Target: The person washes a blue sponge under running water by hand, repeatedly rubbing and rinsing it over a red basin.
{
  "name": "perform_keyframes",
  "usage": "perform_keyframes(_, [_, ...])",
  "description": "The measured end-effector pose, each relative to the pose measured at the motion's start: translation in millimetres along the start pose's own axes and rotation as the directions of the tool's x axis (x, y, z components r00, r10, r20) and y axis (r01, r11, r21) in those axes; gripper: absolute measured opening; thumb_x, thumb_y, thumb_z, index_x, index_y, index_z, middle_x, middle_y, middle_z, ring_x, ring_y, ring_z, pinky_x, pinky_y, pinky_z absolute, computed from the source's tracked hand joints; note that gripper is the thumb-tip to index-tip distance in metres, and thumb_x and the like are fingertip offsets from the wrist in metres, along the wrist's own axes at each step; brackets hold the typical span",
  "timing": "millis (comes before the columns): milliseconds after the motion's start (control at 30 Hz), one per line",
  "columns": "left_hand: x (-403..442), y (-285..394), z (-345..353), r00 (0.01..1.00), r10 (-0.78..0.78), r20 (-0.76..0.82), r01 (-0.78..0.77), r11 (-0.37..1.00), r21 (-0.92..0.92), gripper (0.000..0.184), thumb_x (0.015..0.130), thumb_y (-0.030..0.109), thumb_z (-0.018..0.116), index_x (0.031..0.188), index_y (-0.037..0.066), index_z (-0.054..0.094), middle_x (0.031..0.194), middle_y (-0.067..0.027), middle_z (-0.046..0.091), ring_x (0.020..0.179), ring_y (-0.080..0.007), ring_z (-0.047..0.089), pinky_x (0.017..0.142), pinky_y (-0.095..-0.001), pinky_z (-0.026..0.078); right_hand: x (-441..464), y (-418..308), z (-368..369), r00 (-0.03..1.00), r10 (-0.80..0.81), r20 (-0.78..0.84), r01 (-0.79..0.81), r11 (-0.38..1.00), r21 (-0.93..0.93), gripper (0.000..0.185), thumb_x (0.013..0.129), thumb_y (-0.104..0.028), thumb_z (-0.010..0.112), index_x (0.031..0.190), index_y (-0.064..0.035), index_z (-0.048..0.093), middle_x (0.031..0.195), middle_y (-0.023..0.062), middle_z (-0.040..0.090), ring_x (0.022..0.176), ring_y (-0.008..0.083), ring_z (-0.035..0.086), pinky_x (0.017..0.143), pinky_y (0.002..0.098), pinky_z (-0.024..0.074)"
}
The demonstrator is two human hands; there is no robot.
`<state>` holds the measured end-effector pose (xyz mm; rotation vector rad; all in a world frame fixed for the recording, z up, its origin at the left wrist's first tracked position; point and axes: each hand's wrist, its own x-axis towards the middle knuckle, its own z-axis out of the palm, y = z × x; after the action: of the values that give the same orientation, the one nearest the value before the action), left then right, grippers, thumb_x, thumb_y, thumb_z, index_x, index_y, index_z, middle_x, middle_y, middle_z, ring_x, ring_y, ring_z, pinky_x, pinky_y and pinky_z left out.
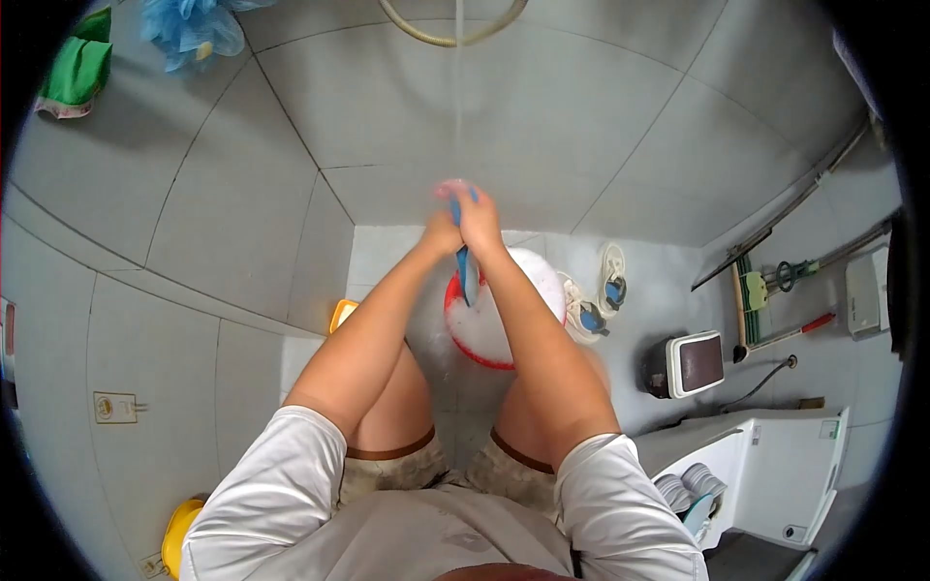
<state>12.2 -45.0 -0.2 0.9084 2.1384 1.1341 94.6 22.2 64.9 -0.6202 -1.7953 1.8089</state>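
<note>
My left hand (pixel 443 230) and my right hand (pixel 478 221) are close together at the middle of the view, both closed around a blue cloth-like item (pixel 463 271). Its lower end hangs down over a red-rimmed basin (pixel 484 362) filled with white suds. Something pink (pixel 452 187) shows at the top of my hands; what it is I cannot make out. A thin stream of water (pixel 459 116) falls from above toward my hands. The basin stands on the floor, partly hidden behind my right forearm.
White shoes (pixel 611 281) with blue insides lie right of the basin. Farther right are a dark bin (pixel 684 366), green brushes (pixel 752 290) and an open white cabinet (pixel 775 474). A hose (pixel 455 41) loops on the wall ahead. A yellow-orange object (pixel 341 315) stands left.
</note>
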Motion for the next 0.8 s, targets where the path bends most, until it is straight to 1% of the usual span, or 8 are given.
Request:
perform_keyframes(67, [-10,14,0,0.998,-0.01,0.054,0.016,0.994,-0.106,0.034,0.081,0.023,0.07,0.106,0.0,0.069,0.098,-0.0184,0.074,0.091,-0.0307,0.071,0.082,-0.0423,0.054,-3,-10,-2,0.992,0.123,0.006,-0.12,0.954,0.275,0.04,0.103,-0.037,0.053,0.115,-0.0026,0.067,0.106,0.0087,0.073,0.083,0.0117,0.063,0.069,0.0276,0.0494])
perform_keyframes(200, [-34,43,-10,0.993,-0.01,0.118,0.02,0.996,-0.088,0.035,0.082,0.023,0.071,0.109,0.001,0.07,0.1,-0.0103,0.073,0.094,-0.0208,0.067,0.087,-0.0357,0.051,-9,-22,-12,0.986,0.164,0.021,-0.16,0.915,0.37,0.04,0.104,-0.04,0.052,0.118,-0.0042,0.063,0.095,0.0052,0.071,0.081,0.0115,0.062,0.065,0.0258,0.0485])
perform_keyframes(267, [-40,44,-8,0.969,0.016,0.247,0.069,0.941,-0.332,0.03,0.083,0.02,0.069,0.107,0.002,0.07,0.096,-0.009,0.072,0.092,-0.0191,0.067,0.087,-0.0346,0.051,-17,-36,-16,0.957,0.288,0.017,-0.256,0.82,0.512,0.039,0.104,-0.044,0.052,0.106,-0.0064,0.06,0.074,-0.0007,0.059,0.073,0.0109,0.056,0.058,0.0258,0.0436])
perform_keyframes(367, [-49,54,-11,0.922,0.049,0.383,0.102,0.925,-0.365,0.014,0.082,0.009,0.064,0.093,0.001,0.068,0.082,-0.0086,0.071,0.079,-0.0204,0.069,0.074,-0.034,0.054,-21,-46,-23,0.93,0.352,0.108,-0.342,0.714,0.611,0.039,0.103,-0.043,0.052,0.079,-0.0127,0.051,0.059,-0.0041,0.039,0.059,0.0108,0.044,0.051,0.0265,0.0335])
perform_keyframes(467, [-48,52,-6,0.937,0.03,0.347,0.088,0.943,-0.32,0.009,0.081,0.007,0.063,0.086,0.001,0.066,0.075,-0.0078,0.068,0.069,-0.0166,0.066,0.066,-0.0317,0.051,-9,-18,-31,0.963,0.231,0.14,-0.261,0.656,0.708,0.048,0.1,-0.045,0.055,0.067,-0.0167,0.036,0.055,-0.0041,0.028,0.049,0.0122,0.028,0.048,0.0297,0.0281])
perform_keyframes(567, [-51,52,3,0.968,0.029,0.248,0.039,0.963,-0.268,0.01,0.082,0.011,0.064,0.082,0.002,0.065,0.071,-0.0058,0.065,0.065,-0.0147,0.062,0.061,-0.0302,0.048,-25,-42,-28,0.945,0.296,0.138,-0.303,0.635,0.711,0.051,0.099,-0.04,0.053,0.061,-0.0187,0.027,0.051,-0.0033,0.022,0.045,0.0125,0.022,0.048,0.0299,0.0233])
perform_keyframes(733, [-54,50,12,0.985,0.043,0.167,0.008,0.956,-0.293,0.016,0.083,0.017,0.066,0.08,0.002,0.064,0.069,-0.0042,0.063,0.063,-0.0126,0.059,0.057,-0.0302,0.045,-25,-39,-28,0.976,0.198,0.093,-0.206,0.687,0.696,0.049,0.1,-0.038,0.051,0.062,-0.0177,0.029,0.051,-0.003,0.021,0.043,0.0125,0.019,0.046,0.0315,0.0203])
perform_keyframes(800, [-60,58,10,0.989,-0.034,0.147,0.079,0.947,-0.311,0.016,0.083,0.018,0.068,0.084,0.002,0.066,0.075,-0.0052,0.065,0.071,-0.0137,0.062,0.066,-0.0308,0.049,-27,-41,-30,0.979,0.177,0.096,-0.193,0.682,0.705,0.048,0.101,-0.037,0.051,0.062,-0.0175,0.03,0.051,-0.0029,0.021,0.043,0.0125,0.019,0.045,0.0316,0.0192])
